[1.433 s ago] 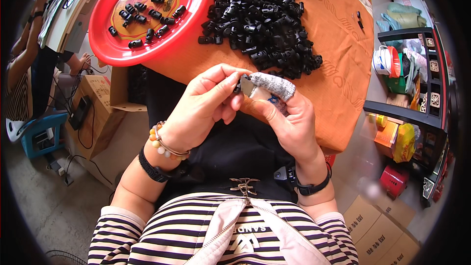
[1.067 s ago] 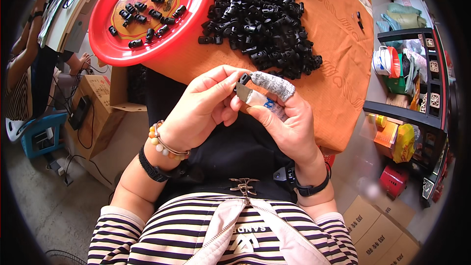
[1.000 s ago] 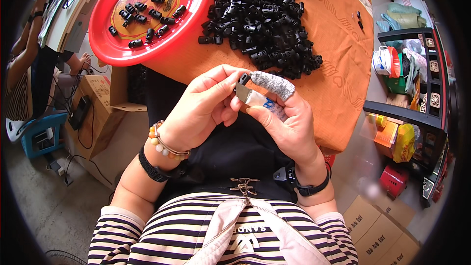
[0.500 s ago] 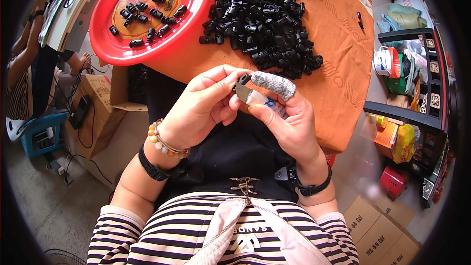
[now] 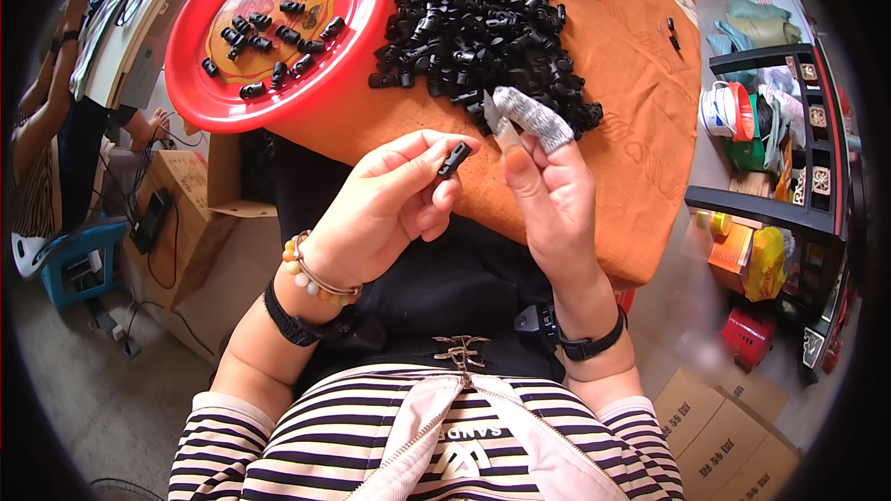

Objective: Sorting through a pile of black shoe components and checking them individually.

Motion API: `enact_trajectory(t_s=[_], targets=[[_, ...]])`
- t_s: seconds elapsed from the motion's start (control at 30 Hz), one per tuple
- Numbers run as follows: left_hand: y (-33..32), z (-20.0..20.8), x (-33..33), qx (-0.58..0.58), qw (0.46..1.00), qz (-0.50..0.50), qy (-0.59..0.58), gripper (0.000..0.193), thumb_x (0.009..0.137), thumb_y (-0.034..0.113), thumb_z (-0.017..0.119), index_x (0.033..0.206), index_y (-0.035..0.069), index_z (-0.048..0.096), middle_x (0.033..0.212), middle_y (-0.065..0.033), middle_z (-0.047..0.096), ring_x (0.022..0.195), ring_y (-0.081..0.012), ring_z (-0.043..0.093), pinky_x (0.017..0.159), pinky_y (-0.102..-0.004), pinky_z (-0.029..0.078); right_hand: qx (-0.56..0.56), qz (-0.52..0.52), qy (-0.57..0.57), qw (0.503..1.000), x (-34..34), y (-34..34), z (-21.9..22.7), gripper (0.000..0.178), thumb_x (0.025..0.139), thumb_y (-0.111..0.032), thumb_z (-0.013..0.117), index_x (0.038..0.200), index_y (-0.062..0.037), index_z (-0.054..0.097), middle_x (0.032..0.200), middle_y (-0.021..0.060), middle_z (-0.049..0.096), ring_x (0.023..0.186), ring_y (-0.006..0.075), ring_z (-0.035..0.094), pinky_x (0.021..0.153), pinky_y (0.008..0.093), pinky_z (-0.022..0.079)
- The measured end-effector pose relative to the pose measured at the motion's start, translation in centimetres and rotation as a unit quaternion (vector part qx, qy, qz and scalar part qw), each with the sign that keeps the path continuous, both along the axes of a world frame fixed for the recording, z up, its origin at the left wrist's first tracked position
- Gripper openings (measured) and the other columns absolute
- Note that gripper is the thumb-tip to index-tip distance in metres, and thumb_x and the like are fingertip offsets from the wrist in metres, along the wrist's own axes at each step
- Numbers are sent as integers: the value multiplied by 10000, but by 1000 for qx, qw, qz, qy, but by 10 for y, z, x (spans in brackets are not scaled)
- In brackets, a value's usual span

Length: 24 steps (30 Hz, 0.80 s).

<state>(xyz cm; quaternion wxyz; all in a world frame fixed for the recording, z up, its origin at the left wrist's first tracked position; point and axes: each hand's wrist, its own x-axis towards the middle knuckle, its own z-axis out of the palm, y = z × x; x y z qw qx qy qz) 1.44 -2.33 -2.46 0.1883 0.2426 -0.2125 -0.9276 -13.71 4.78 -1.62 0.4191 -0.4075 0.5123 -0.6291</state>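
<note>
Between the thumb and fingers of my left hand [image 5: 385, 190] is a small black plastic piece [image 5: 453, 160] with a slot in its side. My right hand [image 5: 566, 209] grips a short knife blade [image 5: 492, 117], its tip pointing up, apart from the piece. A grey knitted finger cover [image 5: 536, 118] is on the right index finger. Just beyond both hands lies a heap of small black plastic parts [image 5: 483, 23]. Several similar pieces are scattered on a red round tray [image 5: 364, 0] at the far left.
An orange cloth [image 5: 640, 121] covers the table. Two small black bits [image 5: 674, 37] lie near its far right edge. A cardboard box [image 5: 181, 223] and a blue stool [image 5: 83, 260] stand left. Dark shelving [image 5: 761, 209] is on the right. Another person's arm [image 5: 58, 83] shows far left.
My right hand has pulled the blade off the black piece and moved up and right, turning the blade upward. My left hand still holds the piece in about the same place.
</note>
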Motion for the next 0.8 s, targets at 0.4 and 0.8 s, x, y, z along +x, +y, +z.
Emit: enact_trajectory(t_s=[0.4, 0.8], targets=[[-22, 0, 13, -93, 988, 121, -29, 330, 929, 157, 446, 1220, 3, 419, 744, -21, 510, 552, -69, 436, 502, -192, 379, -6, -59, -22, 998, -19, -8, -9, 443, 819, 20, 613, 1222, 52, 430, 932, 29, 528, 881, 64, 511, 688, 169, 419], [-75, 2, 50, -172, 957, 234, 25, 495, 922, 85, 418, 1374, 23, 225, 1305, -235, 412, 1114, -257, 533, 881, -313, 503, 76, -289, 292, 909, -101, 11, -44, 487, 776, -73, 683, 1220, -39, 485, 769, 52, 588, 638, 102, 533, 602, 242, 451]])
